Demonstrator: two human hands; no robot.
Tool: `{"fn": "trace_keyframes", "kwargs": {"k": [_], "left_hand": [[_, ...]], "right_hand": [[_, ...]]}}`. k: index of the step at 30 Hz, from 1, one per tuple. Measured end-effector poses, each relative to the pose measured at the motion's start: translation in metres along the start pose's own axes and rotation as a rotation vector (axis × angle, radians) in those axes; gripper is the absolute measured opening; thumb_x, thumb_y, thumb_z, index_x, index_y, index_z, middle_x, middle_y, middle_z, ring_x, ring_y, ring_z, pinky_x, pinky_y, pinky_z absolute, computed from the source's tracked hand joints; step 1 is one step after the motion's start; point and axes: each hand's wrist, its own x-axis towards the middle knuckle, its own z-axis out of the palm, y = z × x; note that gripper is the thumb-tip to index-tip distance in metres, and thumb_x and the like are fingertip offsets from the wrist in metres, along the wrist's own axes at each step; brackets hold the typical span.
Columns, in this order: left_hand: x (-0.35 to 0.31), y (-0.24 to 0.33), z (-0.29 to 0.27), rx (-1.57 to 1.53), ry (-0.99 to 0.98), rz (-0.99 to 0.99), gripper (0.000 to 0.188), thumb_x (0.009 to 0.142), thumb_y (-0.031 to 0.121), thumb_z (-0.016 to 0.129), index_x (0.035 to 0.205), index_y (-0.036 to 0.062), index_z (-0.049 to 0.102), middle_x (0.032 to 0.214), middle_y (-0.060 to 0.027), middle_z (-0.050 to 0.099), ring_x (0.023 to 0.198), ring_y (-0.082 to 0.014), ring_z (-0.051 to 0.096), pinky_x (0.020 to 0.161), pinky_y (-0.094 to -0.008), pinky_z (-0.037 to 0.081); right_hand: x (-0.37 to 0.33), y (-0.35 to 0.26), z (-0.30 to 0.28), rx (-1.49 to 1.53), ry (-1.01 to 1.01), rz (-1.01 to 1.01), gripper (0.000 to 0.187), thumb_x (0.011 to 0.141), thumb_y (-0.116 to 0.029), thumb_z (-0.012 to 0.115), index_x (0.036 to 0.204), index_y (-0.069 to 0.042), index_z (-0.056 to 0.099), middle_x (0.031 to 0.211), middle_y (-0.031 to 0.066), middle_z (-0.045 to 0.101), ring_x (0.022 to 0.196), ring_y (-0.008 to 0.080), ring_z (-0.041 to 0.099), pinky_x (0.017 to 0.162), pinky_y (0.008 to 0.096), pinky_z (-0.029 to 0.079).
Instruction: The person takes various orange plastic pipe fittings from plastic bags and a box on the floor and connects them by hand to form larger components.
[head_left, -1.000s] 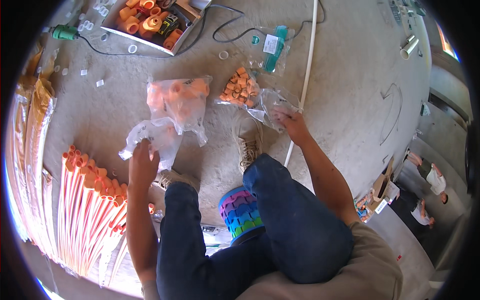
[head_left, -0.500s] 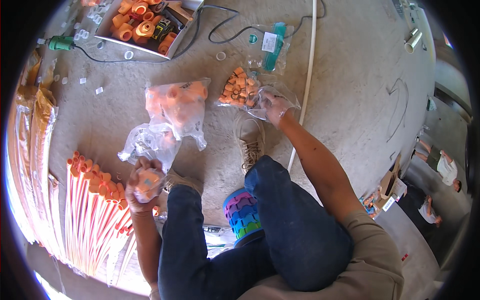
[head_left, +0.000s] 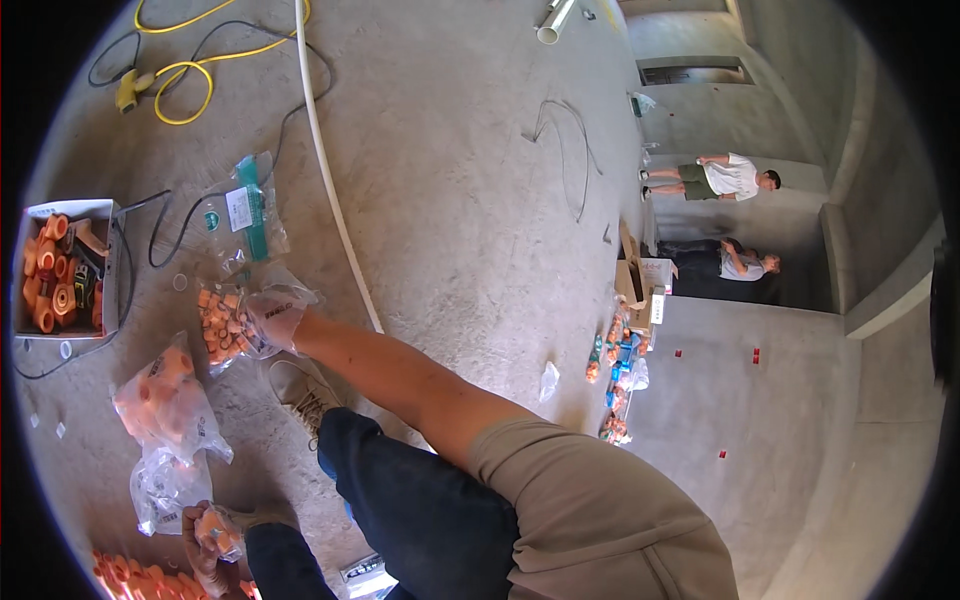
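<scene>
At the lower left, my left hand [head_left: 203,556] is closed round an orange pipe fitting wrapped in clear plastic [head_left: 218,533]. My right hand [head_left: 277,318] reaches into the mouth of a clear plastic bag [head_left: 222,328] of small orange fittings on the floor; plastic covers its fingers, so their grip is hidden. Between my hands lies a larger bag of orange fittings [head_left: 170,398]. A crumpled clear bag [head_left: 168,492] rests beside the left hand.
A white box [head_left: 68,208] of orange fittings and a tool stands at the left. A white pipe [head_left: 335,180] crosses the floor beyond my right arm. Orange pipes [head_left: 140,578] lie lower left. Cables [head_left: 190,70] trail at the top. Two people [head_left: 725,177] stand far right, near cartons [head_left: 640,285].
The view has swung to the right, so the people and wall show more fully. My right hand is still in the bag, and the left still holds the wrapped fitting.
</scene>
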Motion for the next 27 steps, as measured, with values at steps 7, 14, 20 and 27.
{"fn": "trace_keyframes", "kwargs": {"k": [7,14,20,27], "left_hand": [[-0.001,-0.006,0.002,0.0,0.041,0.001,0.061,0.087,0.046,0.073,0.125,0.0032,0.05,0.1,-0.0116,0.063,0.091,-0.0202,0.065,0.08,-0.0347,0.055],[0.025,-0.016,0.009,-0.341,0.067,0.187,0.055,0.1,0.031,0.059,0.145,0.0029,0.046,0.13,-0.0127,0.06,0.114,-0.0232,0.062,0.091,-0.0404,0.054],[0.009,0.04,0.033,-0.296,0.175,0.206,0.072,0.09,0.015,0.074,0.15,-0.0037,0.037,0.131,-0.014,0.056,0.122,-0.0251,0.058,0.107,-0.0379,0.045],[-0.025,0.08,0.063,-0.232,0.073,0.329,0.058,0.089,0.012,0.076,0.138,-0.0028,0.047,0.126,-0.0117,0.06,0.114,-0.0219,0.061,0.101,-0.0361,0.048]], "right_hand": [[0.0,0.019,0.033,-0.073,0.148,-0.276,0.042,0.108,-0.039,0.038,0.119,-0.009,0.064,0.098,0.0162,0.066,0.094,0.0215,0.063,0.081,0.037,0.052],[0.021,0.129,-0.009,0.353,0.034,-0.082,0.035,0.105,-0.032,0.046,0.115,-0.005,0.065,0.102,0.0098,0.069,0.093,0.0232,0.066,0.081,0.0404,0.053],[-0.038,0.1,-0.035,-0.284,0.127,-0.383,0.035,0.103,-0.038,0.057,0.109,-0.004,0.063,0.084,0.0086,0.064,0.069,0.0222,0.059,0.064,0.0365,0.048],[-0.182,0.078,-0.097,0.822,-0.123,0.202,0.034,0.104,-0.039,0.054,0.102,-0.006,0.059,0.075,0.0028,0.053,0.054,0.0114,0.046,0.049,0.0227,0.037]]}}
